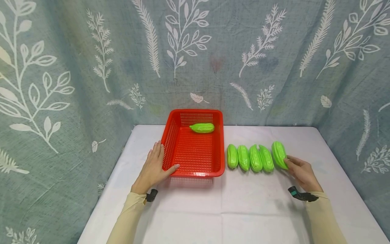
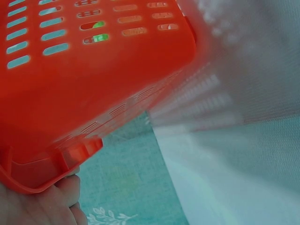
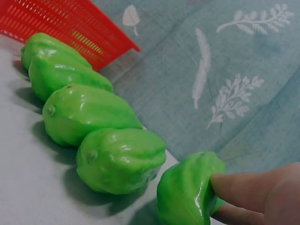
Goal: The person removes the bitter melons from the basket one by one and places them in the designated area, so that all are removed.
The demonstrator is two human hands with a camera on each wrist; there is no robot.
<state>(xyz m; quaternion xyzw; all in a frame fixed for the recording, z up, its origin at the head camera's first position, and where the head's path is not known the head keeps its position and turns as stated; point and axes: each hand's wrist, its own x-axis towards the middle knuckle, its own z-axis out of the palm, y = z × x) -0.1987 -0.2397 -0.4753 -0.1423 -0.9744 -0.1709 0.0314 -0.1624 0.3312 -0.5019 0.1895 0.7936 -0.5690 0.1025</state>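
A red plastic basket (image 1: 195, 174) stands on the white table. Inside, near its back wall, lies a green bitter melon (image 1: 202, 127). My left hand (image 1: 152, 169) rests on the basket's left front corner, fingers straight along the side and thumb over the front rim. To the basket's right, several ridged green bitter melons (image 1: 243, 158) lie side by side. At the right end of this row, my right hand (image 1: 301, 173) pinches another bitter melon (image 3: 187, 187) between thumb and fingers near its front end. That one is tilted and slightly apart from its neighbour.
White cloth covers the table (image 1: 243, 206), which ends at a blue-green curtain (image 1: 213, 91) with white leaf prints behind and at both sides. The basket's right wall (image 3: 70, 28) stands close to the leftmost bitter melon of the row.
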